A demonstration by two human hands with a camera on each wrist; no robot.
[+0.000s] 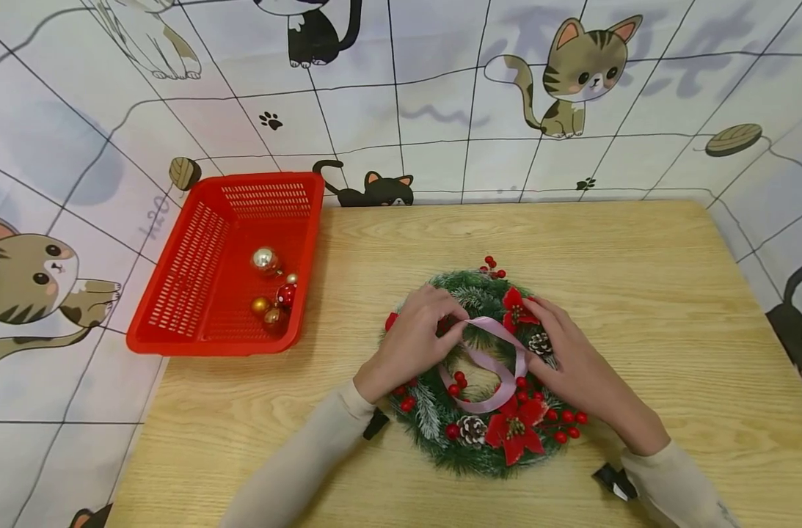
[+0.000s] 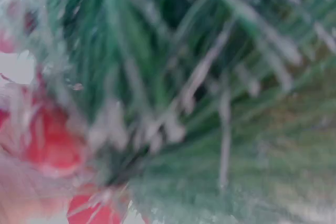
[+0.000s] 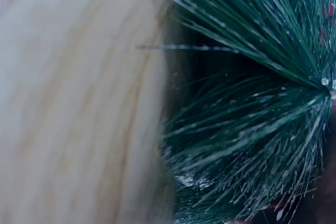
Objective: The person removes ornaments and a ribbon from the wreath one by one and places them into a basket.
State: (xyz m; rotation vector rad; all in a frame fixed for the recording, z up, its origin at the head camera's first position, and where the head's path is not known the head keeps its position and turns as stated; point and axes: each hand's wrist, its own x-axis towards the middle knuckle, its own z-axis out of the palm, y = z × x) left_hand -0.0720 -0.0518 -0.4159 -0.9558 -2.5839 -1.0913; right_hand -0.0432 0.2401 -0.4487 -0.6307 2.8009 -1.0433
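A round green artificial pine wreath (image 1: 480, 374), dressed with red poinsettia flowers, red berries and pine cones, is lying flat on the light wooden table (image 1: 638, 293), directly in front of the person and near the front edge. A pale pink satin ribbon (image 1: 489, 359) is running across the wreath's open centre. Its long axis is running from the upper left, at the inner top of the ring, down toward the lower right, where it is curving back in a loop over the lower arc.

The left hand (image 1: 417, 341) is resting on the upper left arc, and its thumb and forefinger are pinching the ribbon's upper end. The right hand (image 1: 572, 359) is lying on the right arc with fingers fairly straight, its fingertips touching the ribbon near a pine cone; whether it is gripping the ribbon cannot be told. Both hands are equally close to the ribbon, one at each side.

Both wrist views are showing only blurred green needles at close range.

A red perforated plastic basket (image 1: 196, 286) is standing well apart at the left, holding several small ball ornaments (image 1: 273, 290).
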